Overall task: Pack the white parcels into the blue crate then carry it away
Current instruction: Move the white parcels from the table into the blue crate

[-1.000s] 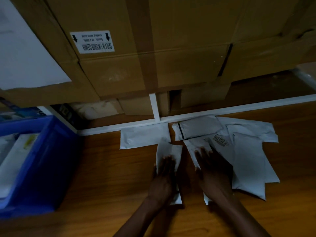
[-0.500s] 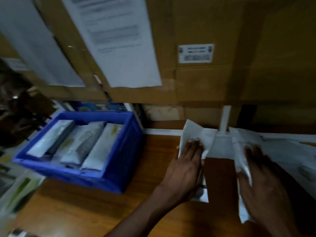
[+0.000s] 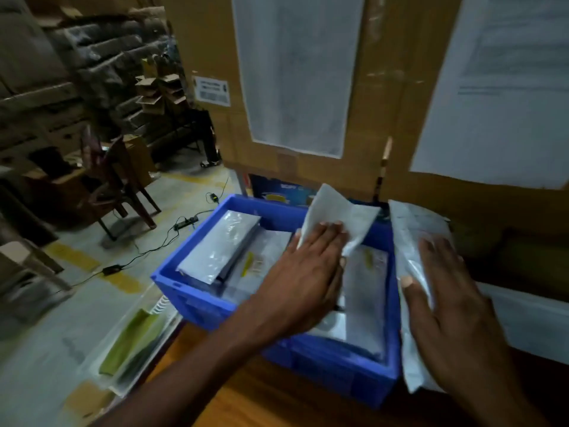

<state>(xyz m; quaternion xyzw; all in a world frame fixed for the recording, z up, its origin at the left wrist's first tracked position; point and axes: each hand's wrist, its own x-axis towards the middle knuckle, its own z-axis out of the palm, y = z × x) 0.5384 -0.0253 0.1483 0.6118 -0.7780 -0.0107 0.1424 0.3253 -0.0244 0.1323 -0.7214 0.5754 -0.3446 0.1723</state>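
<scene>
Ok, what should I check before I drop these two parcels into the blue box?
1. Left parcel over the blue crate: ok.
2. Left hand holds it: ok.
3. Right parcel over the crate: not ok, it is beside the right wall.
4. Right hand grip: cannot tell, its fingers lie flat on the parcel.
5. Room on top of the packed parcels: ok.
6. Crate fully on the table: cannot tell.

Hidden under the left grip: its thumb and the lower part of a crumpled white paper parcel. Unreadably blurred above the right grip: print on a white taped sheet, cut off rightward.
</scene>
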